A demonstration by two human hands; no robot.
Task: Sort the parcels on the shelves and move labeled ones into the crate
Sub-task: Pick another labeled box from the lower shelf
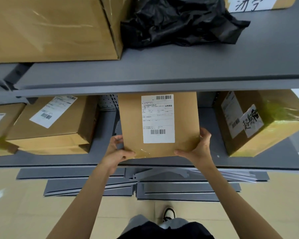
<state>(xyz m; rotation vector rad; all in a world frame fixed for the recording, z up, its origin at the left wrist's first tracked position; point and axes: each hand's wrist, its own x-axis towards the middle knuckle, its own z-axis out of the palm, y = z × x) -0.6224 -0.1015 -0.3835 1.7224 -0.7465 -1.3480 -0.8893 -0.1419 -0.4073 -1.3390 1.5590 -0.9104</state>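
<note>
A: Both hands are on the labeled parcel (158,125), the left hand (116,152) gripping its near left corner, the right hand (199,149) its near right corner.

B: And it sits between them on the lower shelf (248,163), label (158,118) facing up, other boxes either side.

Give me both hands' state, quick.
Left hand: grips the labeled box at its near-left corner.
Right hand: grips its near-right corner.
</note>
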